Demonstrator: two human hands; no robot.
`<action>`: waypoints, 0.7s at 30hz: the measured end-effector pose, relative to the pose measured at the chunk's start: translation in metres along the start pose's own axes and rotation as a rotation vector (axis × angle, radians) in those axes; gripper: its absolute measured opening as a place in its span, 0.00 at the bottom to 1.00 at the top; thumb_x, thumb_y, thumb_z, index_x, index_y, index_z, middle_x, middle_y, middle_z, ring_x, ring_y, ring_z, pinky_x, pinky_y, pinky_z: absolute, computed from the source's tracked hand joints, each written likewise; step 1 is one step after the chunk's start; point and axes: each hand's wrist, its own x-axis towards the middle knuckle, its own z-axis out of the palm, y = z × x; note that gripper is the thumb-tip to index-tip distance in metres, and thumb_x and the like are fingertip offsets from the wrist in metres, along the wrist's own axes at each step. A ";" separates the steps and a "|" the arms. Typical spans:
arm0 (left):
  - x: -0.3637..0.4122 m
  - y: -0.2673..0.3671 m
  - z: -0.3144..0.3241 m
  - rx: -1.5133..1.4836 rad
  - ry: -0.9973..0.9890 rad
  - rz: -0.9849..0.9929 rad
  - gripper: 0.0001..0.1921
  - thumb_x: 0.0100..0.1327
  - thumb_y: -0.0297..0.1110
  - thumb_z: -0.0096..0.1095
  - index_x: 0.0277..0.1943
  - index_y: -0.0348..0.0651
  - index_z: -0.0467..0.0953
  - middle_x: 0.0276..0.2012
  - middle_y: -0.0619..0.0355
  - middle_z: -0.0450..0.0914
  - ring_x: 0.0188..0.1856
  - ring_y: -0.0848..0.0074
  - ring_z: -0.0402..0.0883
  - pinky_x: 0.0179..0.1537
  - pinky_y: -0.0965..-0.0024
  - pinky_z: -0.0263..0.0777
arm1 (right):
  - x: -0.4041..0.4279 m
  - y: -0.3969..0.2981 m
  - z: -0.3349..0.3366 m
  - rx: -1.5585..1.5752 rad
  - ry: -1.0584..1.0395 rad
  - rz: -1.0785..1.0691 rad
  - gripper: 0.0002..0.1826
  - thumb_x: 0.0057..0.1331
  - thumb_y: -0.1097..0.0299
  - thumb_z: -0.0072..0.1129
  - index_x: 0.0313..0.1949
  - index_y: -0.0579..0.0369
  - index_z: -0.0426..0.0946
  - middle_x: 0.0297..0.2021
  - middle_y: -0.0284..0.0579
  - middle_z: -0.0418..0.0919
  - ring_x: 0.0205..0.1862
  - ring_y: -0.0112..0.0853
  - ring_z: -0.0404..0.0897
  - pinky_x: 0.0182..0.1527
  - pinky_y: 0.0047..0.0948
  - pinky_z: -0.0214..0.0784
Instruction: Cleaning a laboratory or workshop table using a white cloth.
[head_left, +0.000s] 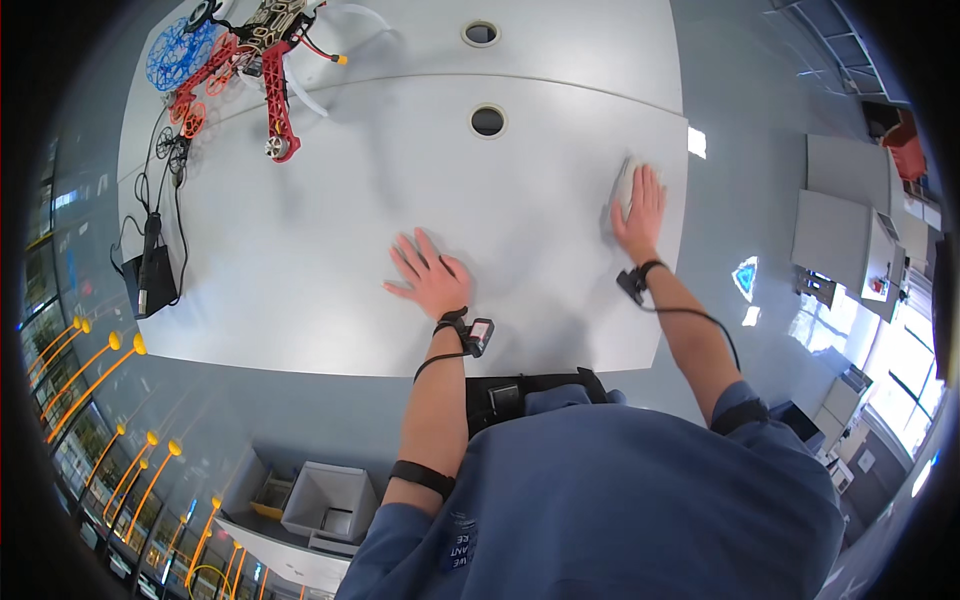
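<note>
My left hand (430, 276) rests on the white tabletop (315, 247) with its fingers spread, holding nothing. Near the table's right edge, my right hand (642, 210) lies over a pale folded cloth (626, 182), pressing it on the surface; the palm hides part of it. Both wrists wear black straps with small devices and cables. At the upper left stands a quadcopter frame (276, 101) with red and white arms, well away from both hands.
Blue (178, 56) and orange plastic guards lie beside the drone. A black power adapter (150, 277) with cables sits at the table's left edge. Two round cable holes (487, 121) pierce the tabletop. Behind the table's near left corner are a grey bin (330, 499) and orange poles with yellow tips.
</note>
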 end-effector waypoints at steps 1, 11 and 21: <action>0.001 0.000 0.001 -0.006 0.002 0.004 0.35 0.61 0.37 0.45 0.74 0.49 0.55 0.75 0.49 0.49 0.77 0.53 0.43 0.64 0.22 0.27 | -0.021 -0.006 -0.005 0.005 -0.024 0.008 0.42 0.61 0.56 0.55 0.71 0.61 0.52 0.72 0.54 0.53 0.74 0.48 0.50 0.73 0.49 0.39; 0.002 -0.005 0.004 0.044 0.049 0.003 0.35 0.61 0.38 0.46 0.74 0.50 0.56 0.75 0.50 0.50 0.77 0.53 0.45 0.64 0.22 0.30 | -0.175 -0.008 -0.055 0.194 -0.496 -0.335 0.45 0.56 0.52 0.55 0.69 0.63 0.56 0.72 0.58 0.54 0.74 0.50 0.52 0.73 0.50 0.41; 0.001 -0.005 0.002 0.056 0.023 0.011 0.36 0.60 0.38 0.46 0.74 0.49 0.55 0.75 0.49 0.50 0.77 0.52 0.42 0.64 0.21 0.28 | -0.031 0.065 -0.006 -0.006 0.015 0.219 0.41 0.65 0.57 0.53 0.72 0.63 0.50 0.72 0.63 0.49 0.74 0.55 0.47 0.73 0.52 0.37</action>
